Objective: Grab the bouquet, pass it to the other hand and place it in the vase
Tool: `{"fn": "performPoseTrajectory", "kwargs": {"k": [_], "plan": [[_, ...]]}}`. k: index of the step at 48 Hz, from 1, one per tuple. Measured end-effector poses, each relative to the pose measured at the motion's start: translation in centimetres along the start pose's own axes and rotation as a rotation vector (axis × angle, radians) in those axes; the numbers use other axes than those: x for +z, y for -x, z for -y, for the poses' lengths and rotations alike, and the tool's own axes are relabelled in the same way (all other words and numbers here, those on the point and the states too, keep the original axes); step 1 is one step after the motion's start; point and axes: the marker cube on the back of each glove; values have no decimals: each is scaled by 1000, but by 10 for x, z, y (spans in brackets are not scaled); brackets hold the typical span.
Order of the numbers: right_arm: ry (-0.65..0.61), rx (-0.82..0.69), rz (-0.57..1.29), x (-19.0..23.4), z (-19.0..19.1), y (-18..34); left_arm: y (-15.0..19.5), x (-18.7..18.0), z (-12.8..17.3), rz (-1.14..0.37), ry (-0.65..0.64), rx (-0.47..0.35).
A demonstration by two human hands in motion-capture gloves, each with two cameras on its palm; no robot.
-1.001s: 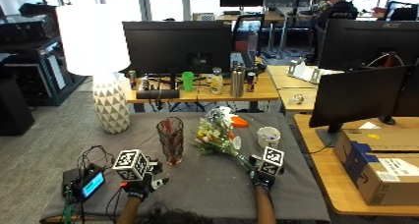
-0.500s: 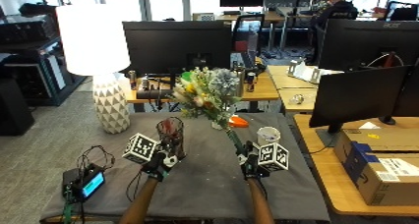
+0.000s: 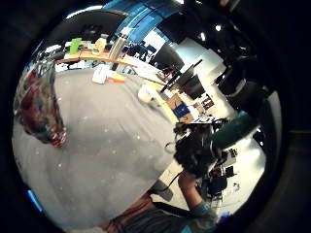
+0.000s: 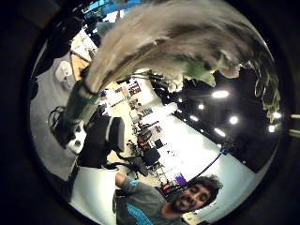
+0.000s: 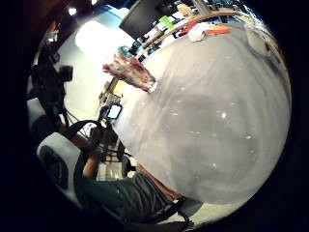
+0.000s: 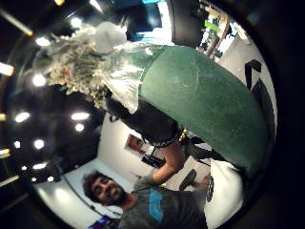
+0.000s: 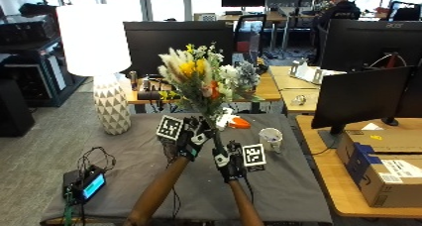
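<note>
There is one bouquet (image 7: 204, 84), and it stands upright above the grey table (image 7: 131, 156), its long axis close to vertical, flower heads up and green-wrapped stem end down. The blooms are yellow, white, cream and a little orange, with pale feathery plumes at the upper left. Two gloved hands are on its stems, one above the other. The left hand (image 7: 192, 137) is the upper one, fingers curled round the stems just under the flowers. The right hand (image 7: 227, 161) is the lower one, just beside and below the left, its fingers wrapped round the green stem end. In the right thumb side palm view the green wrap (image 6: 205, 109) fills much of the picture, with the other hand closed on the stems above it. In the left thumb side palm view the plumes (image 4: 168, 42) spread out from the green stem.

One vase (image 3: 39, 104) stands upright on the table, patterned in reds and darker tones; in the outside view it is hidden behind the left hand. It appears too in the right little finger side palm view (image 5: 130, 72), well apart from the bouquet.

Further out there is one white cup (image 7: 270, 137) to the right of the hands, one small orange object (image 7: 238, 123) behind them, one white lamp (image 7: 99, 62) at the table's left rear, and one small device with a blue screen (image 7: 89, 184) at the near left edge.
</note>
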Motion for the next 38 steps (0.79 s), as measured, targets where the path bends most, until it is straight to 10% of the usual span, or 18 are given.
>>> {"fn": "performPoseTrajectory", "kwargs": {"k": [25,38], "plan": [[118,-34,9,51,4,9,-7,-1,1,-267,22,-45],[343,-12,-484,23,-9,14,-35,-57,25,-224,6,9]]}}
